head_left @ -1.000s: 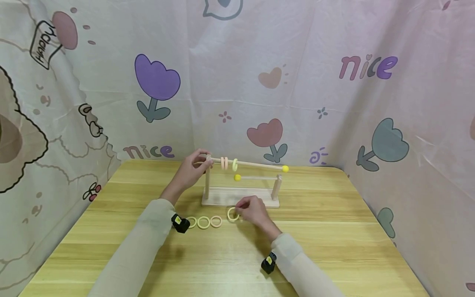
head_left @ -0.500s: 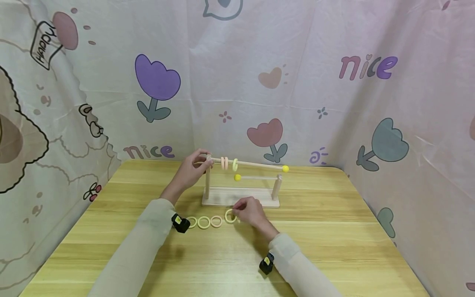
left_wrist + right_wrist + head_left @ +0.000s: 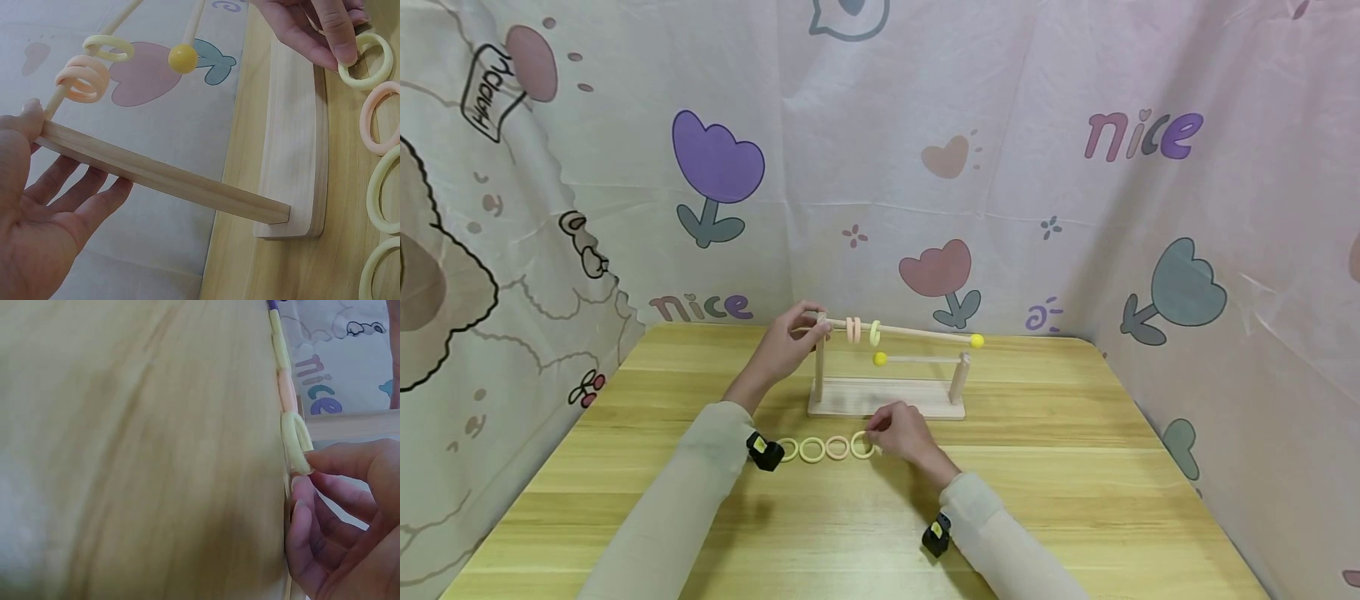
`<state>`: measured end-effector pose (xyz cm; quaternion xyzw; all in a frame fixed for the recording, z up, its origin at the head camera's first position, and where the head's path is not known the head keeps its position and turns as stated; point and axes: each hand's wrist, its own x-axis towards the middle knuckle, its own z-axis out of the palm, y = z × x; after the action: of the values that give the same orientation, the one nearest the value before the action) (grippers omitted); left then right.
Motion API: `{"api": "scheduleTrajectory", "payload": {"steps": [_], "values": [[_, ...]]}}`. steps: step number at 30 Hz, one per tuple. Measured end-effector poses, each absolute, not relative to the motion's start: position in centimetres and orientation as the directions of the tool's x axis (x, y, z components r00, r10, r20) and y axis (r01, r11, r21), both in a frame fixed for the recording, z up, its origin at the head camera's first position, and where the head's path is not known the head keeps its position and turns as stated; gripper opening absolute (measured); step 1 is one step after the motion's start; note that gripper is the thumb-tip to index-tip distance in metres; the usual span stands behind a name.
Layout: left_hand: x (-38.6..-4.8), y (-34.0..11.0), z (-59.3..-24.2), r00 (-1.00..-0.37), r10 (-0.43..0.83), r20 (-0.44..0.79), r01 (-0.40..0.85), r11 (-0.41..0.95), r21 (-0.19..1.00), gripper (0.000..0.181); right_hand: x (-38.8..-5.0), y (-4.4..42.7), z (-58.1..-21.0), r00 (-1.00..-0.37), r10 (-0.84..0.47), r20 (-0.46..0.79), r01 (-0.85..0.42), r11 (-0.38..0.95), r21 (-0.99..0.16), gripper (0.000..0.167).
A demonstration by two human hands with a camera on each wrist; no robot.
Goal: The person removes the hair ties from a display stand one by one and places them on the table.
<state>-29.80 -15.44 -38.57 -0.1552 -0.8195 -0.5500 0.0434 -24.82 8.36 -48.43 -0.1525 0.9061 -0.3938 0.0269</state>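
Note:
My left hand (image 3: 782, 343) grips the top of the left post (image 3: 819, 371) of a wooden stand (image 3: 887, 400); in the left wrist view the thumb is on top and the fingers lie under the post (image 3: 169, 174). My right hand (image 3: 906, 435) pinches a pale yellow ring (image 3: 367, 83) between thumb and fingers, low over the table in front of the stand. In the right wrist view this ring (image 3: 291, 442) is tilted, beside a pink ring (image 3: 287, 390). Two pink rings (image 3: 853, 330) and a yellow-green ring (image 3: 875, 334) hang on the upper rod (image 3: 925, 332).
A row of rings lies left of the held one, including a pink ring (image 3: 367, 128) and yellow rings (image 3: 375, 194). The left sleeve's wrist camera (image 3: 764, 451) covers the row's left end. A lower rod with a yellow ball (image 3: 880, 358) extends from the right post (image 3: 959, 379).
My right hand has moved slightly left and toward me, bringing the yellow ring up beside the pink one at the row's right end. My left hand has stayed on the post.

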Motion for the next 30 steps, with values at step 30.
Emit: {"api": "scheduleTrajectory", "payload": {"steps": [30], "values": [[-29.7,-15.4,-38.5,-0.948,0.199,0.248,0.306,0.362,0.88,0.034,-25.4,9.6,-46.0,-0.956,-0.269,0.114,-0.268,0.648,-0.713,0.006]]}}
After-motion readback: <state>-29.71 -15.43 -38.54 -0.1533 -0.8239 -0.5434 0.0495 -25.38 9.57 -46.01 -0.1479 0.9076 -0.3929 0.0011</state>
